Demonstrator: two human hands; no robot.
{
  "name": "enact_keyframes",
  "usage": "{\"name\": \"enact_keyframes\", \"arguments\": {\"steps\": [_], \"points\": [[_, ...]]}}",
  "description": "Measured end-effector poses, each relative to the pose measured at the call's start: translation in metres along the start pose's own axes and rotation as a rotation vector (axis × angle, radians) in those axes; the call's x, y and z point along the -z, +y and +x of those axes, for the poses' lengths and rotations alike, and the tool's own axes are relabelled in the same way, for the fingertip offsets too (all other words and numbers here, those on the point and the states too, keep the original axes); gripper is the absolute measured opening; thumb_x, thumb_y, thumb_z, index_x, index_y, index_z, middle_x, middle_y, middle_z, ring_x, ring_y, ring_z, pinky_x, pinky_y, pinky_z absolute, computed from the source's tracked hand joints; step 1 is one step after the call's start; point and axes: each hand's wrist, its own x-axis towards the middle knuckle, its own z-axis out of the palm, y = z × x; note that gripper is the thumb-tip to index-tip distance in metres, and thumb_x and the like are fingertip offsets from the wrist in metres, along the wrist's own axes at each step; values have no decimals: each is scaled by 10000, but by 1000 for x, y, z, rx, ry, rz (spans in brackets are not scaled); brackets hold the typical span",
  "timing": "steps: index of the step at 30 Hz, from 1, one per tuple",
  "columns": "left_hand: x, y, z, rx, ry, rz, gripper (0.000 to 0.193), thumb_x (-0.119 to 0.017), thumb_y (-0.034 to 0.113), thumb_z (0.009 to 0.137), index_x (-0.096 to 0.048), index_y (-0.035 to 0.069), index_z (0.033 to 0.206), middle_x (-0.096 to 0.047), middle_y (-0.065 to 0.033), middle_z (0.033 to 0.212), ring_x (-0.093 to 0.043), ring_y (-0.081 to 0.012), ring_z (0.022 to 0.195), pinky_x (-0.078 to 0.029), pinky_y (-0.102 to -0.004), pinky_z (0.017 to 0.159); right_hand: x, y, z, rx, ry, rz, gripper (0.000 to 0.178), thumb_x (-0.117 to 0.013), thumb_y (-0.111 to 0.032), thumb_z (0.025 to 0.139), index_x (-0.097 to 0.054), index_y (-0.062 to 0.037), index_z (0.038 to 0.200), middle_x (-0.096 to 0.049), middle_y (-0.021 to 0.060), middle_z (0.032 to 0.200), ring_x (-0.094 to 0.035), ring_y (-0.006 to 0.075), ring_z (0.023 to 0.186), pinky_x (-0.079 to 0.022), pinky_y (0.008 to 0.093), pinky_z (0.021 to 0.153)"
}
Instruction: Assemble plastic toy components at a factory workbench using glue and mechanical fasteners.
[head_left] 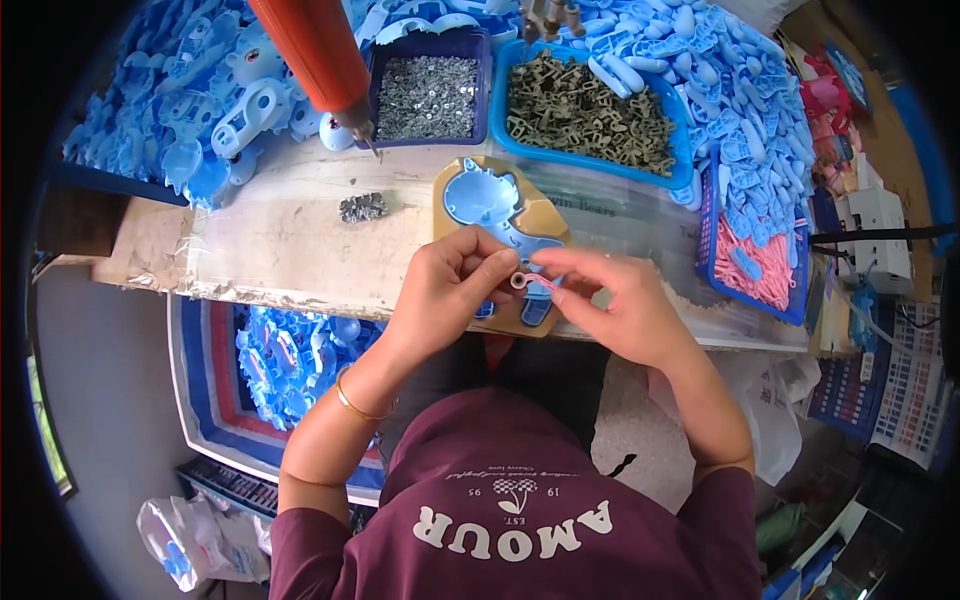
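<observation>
Above the near half of the tan fixture (543, 210), your left hand (450, 285) pinches the ring end of the pink part (538, 281); your right hand (625, 305) curls at its tail, grip unclear. You seem to be preparing it; seating it in the fixture's blue shell (480, 197) would call for alignment.

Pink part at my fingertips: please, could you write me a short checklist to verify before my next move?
1. Pink part lies between left hand and right hand: ok.
2. Firm grip by both hands: cannot tell, fingers hide the contact.
3. Blue shell on the tan jig: ok.
4. Shell fully seated: cannot tell, hands cover some of it.
5. Screwdriver tip apart from hands: ok, it hangs beyond them, toward the left.
</observation>
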Motion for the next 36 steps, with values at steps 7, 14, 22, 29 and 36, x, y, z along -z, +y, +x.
{"name": "enact_keyframes", "arguments": {"steps": [7, 14, 22, 29, 36], "points": [[14, 10, 0, -4, -17, 113, 214, -611, 169, 1034, -639, -39, 1080, -724, -91, 922, -710, -116, 808, -559, -219, 660, -21, 0, 22, 423, 89, -397, 183, -751, -57, 848, -709, -71, 1026, -654, 43, 894, -664, 198, 738, -530, 311, 640], [36, 14, -1, -372, 383, 438, 186, -597, 160, 1022, -678, 32, 1130, -749, -60, 991, -664, -134, 711, -517, -274, 577, -41, 16, 40, 589, 187, -782, 146, -773, -163, 822, -690, -112, 932, -594, 24, 881, -621, 204, 828, -431, 359, 731], [38, 2, -7, -553, 393, 787, 123, -686, 84, 923, -713, 76, 1042, -691, -82, 832, -651, -247, 773, -521, -368, 683, -47, 25, 49, 570, 138, -829, 121, -761, -160, 828, -696, -107, 916, -574, 17, 864, -617, 194, 872, -407, 353, 771], [38, -12, -2, -773, 235, 950, 164, -713, 69, 862, -703, 69, 1025, -716, -67, 976, -647, -287, 1010, -540, -403, 844, -44, 26, 52, 595, 66, -905, 145, -763, -150, 807, -699, -104, 929, -587, 11, 872, -619, 189, 906, -417, 349, 795], [41, -24, -6, -814, -79, 1282, 340, -743, 188, 841, -677, 98, 1162, -613, -67, 1330, -507, -307, 1332, -396, -485, 1139, -31, 25, 35, 376, 181, -667, 158, -761, -137, 784, -698, -120, 928, -622, 53, 852, -647, 267, 803, -488, 399, 694]]}}
